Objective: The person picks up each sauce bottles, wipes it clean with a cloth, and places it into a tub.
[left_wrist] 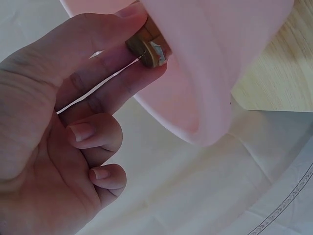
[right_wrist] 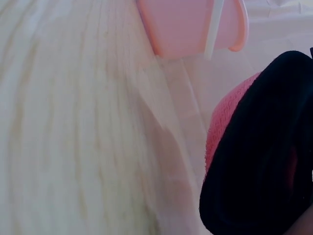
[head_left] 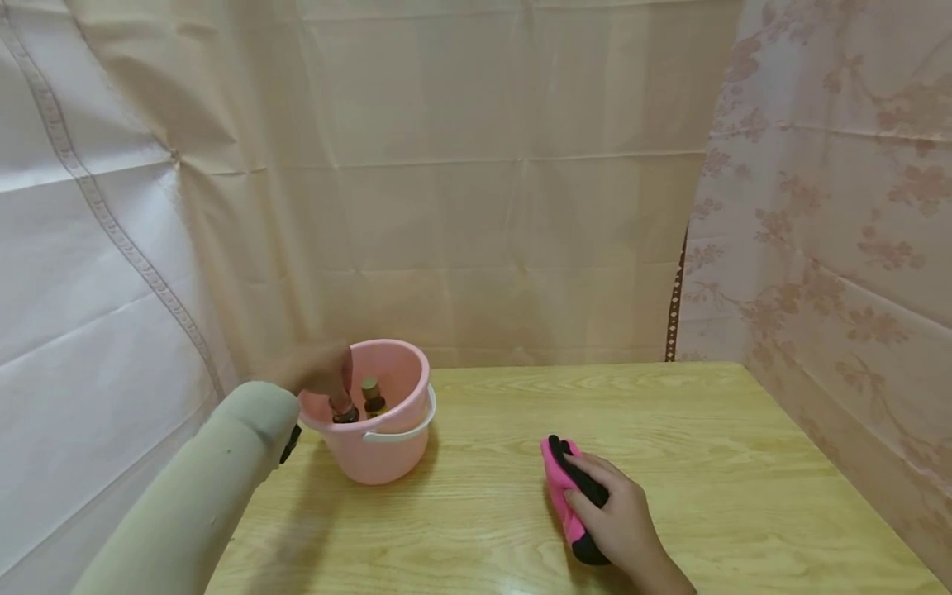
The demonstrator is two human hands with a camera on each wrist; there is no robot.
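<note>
At the left of the head view my left hand (head_left: 326, 370), blurred, reaches over the rim of a pink bucket (head_left: 387, 453). In the left wrist view its thumb and fingertips pinch the golden-brown cap (left_wrist: 146, 46) of a small bottle, with the other fingers curled loosely. The dark body of that bottle (head_left: 345, 413) shows low in the bucket. Beside it stands a second dark bottle (head_left: 374, 401) with a gold cap. My right hand (head_left: 616, 512) grips a folded, fuzzy pink and black cloth (head_left: 565, 487) on the table; its black edge (right_wrist: 254, 161) fills the right wrist view.
The bucket stands at the far left of a light wooden table (head_left: 476, 512). Its white handle (head_left: 405, 431) hangs down the front. A beige curtain (head_left: 483, 190) rises behind the table, and a floral curtain (head_left: 840, 215) hangs along the right side.
</note>
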